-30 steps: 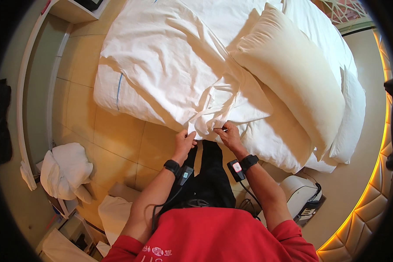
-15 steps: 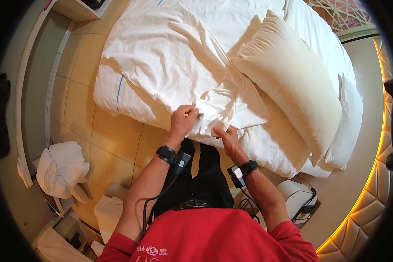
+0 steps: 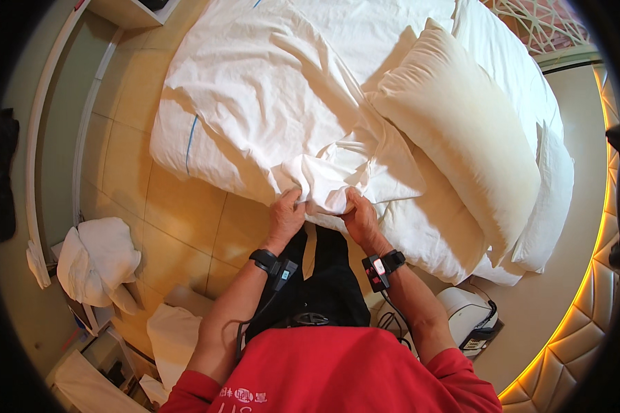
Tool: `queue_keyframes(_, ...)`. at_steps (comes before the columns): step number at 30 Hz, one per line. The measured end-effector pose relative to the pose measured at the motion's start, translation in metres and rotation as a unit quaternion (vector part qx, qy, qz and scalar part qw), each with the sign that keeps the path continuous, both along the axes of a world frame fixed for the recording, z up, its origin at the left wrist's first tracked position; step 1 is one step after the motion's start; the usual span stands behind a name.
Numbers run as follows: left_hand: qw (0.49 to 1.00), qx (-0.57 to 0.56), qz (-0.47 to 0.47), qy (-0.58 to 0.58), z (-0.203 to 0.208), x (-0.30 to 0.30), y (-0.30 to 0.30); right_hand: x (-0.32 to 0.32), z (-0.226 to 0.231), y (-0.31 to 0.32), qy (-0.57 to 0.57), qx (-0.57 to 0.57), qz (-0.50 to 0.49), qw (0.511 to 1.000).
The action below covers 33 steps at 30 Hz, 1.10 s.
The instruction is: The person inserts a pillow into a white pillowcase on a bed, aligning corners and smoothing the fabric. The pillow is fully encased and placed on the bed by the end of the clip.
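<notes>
A rumpled white bed cover (image 3: pixel 275 89) lies across the bed (image 3: pixel 169 141), and its gathered near edge hangs over the bed's near side. My left hand (image 3: pixel 286 219) pinches that edge between thumb and fingers. A short way to the right, my right hand (image 3: pixel 362 221) grips the same edge, with the thumb on top. Between both hands the cloth bunches into a raised fold. Some fingertips are hidden in the fabric. To the right of the cover rests a big plump white pillow (image 3: pixel 461 131), touched by neither hand.
A flatter white pillow (image 3: pixel 548 199) lies at the bed's right end. White folded linen (image 3: pixel 100 265) is piled at the left, above the tiled floor (image 3: pixel 179 206). A white appliance (image 3: pixel 465 316) stands lower right, near the padded, lit headboard wall (image 3: pixel 565 344). Dark cables hang from my wrist devices.
Both hands have drawn slightly nearer to me, the left one most. The cloth between them is pulled up into a fuller fold. The pillows stay where they were.
</notes>
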<state>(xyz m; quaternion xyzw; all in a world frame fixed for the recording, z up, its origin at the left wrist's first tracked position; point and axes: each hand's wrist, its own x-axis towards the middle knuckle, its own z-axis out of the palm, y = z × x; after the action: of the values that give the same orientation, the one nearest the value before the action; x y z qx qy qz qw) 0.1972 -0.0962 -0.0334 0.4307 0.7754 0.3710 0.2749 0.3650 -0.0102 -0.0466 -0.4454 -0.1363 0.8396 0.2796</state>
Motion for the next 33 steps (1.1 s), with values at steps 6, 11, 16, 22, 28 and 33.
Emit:
queue_keyframes(6, 0.998, 0.012, 0.022, -0.063, 0.015, -0.032, 0.026, 0.014, 0.01, -0.003, -0.102, 0.166, 0.138, 0.971)
queue_keyframes(11, 0.993, -0.021, 0.016, -0.118, 0.024, -0.026, 0.053, 0.017, 0.007, -0.013, -0.074, 0.165, 0.159, 0.971)
queue_keyframes(16, 0.993, -0.003, -0.069, -0.1, 0.03, -0.004, 0.049, 0.019, -0.005, -0.01, 0.063, 0.029, 0.059, 0.996)
queue_keyframes(22, 0.978, 0.002, -0.142, 0.154, 0.039, 0.014, 0.009, 0.016, 0.006, -0.005, 0.1, -0.103, 0.003, 0.99)
queue_keyframes(28, 0.97, 0.013, -0.107, 0.218, 0.018, 0.02, 0.012, 0.004, 0.021, -0.009, 0.14, -0.1, 0.031, 0.985)
queue_keyframes(33, 0.985, 0.013, -0.088, 0.147, 0.011, 0.009, 0.015, 0.006, 0.031, -0.006, 0.104, 0.001, 0.063, 0.993)
